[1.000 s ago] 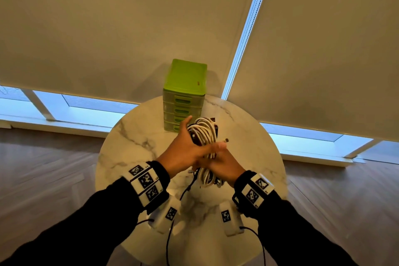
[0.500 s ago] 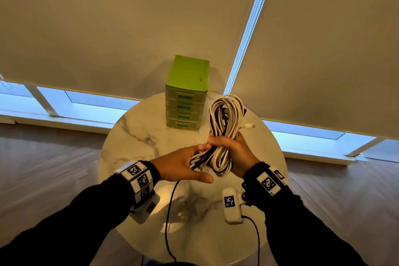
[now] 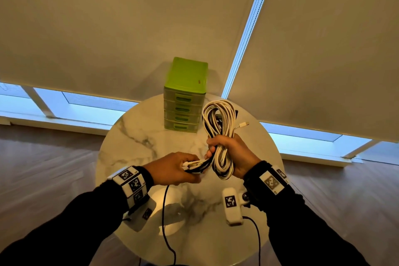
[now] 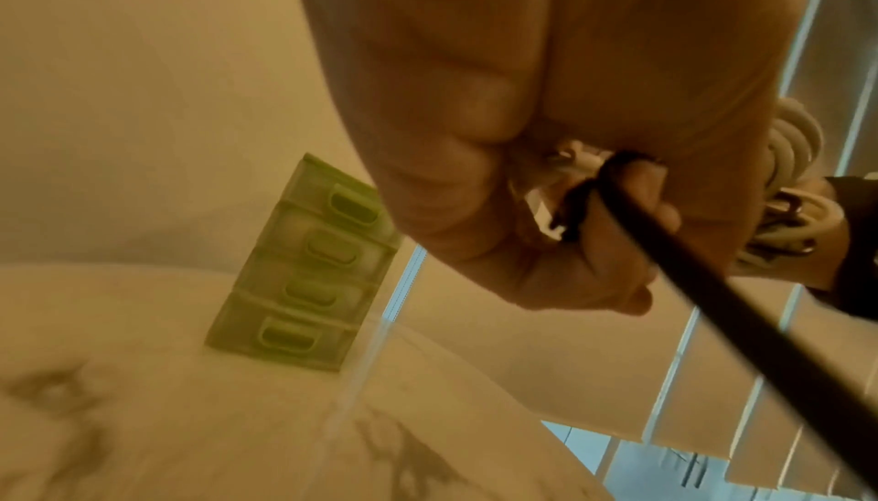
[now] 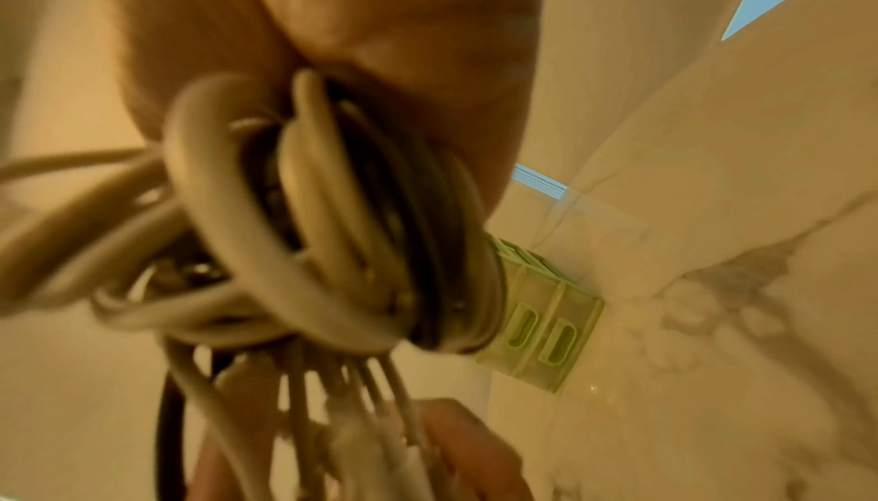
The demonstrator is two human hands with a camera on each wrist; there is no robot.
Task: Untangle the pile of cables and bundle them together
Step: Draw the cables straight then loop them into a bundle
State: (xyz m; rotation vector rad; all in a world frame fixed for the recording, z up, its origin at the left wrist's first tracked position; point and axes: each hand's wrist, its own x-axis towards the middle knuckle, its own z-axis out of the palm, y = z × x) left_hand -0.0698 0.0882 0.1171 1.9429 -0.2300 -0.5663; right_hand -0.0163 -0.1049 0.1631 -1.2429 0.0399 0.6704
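A coil of white and black cables [image 3: 220, 123] is held upright above the round marble table [image 3: 138, 136]. My right hand [image 3: 232, 153] grips the coil around its middle, with loops sticking out above and below the fist. One white plug [image 3: 243, 124] juts out to the right of the coil. My left hand [image 3: 172, 167] grips the loose cable ends [image 3: 195, 165] that run leftward from the coil's lower part. The right wrist view shows the looped cables [image 5: 332, 227] close up, and the left wrist view shows white connectors [image 4: 565, 175] inside the left fist.
A green drawer unit [image 3: 184, 103] stands at the table's far side, just left of the coil. Thin black camera leads [image 3: 165, 218] hang from both wrists over the table's near edge. Window blinds close off the back, with wooden floor on both sides.
The hands have come apart: the right hand lifted the coil upright to the right, while the left slid down to the loose ends and holds them out to the left.
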